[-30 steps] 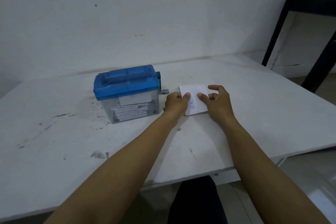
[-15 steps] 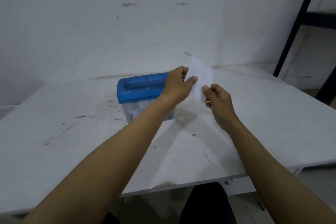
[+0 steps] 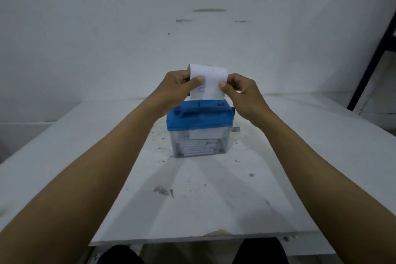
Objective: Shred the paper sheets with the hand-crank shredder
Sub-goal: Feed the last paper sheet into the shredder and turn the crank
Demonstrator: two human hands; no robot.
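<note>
A small hand-crank shredder (image 3: 199, 121) with a blue lid and a clear bin stands on the white table (image 3: 85, 156). White paper strips lie stacked inside the bin. A white paper sheet (image 3: 211, 83) with blue print is held upright just above the lid, its top curling back. My left hand (image 3: 174, 90) pinches the sheet's left edge between thumb and fingers. My right hand (image 3: 242, 92) pinches its right edge. The crank (image 3: 234, 128) shows at the shredder's right side, partly hidden by my right wrist.
A stained white wall rises right behind the table. A black metal frame (image 3: 372, 53) stands at the far right. The table's front edge (image 3: 192, 240) runs close to my legs. Dark smudges mark the tabletop around the shredder.
Both hands lifted the sheet off the table to the right of the shredder and carried it left, over the blue lid. The sheet now stands upright.
</note>
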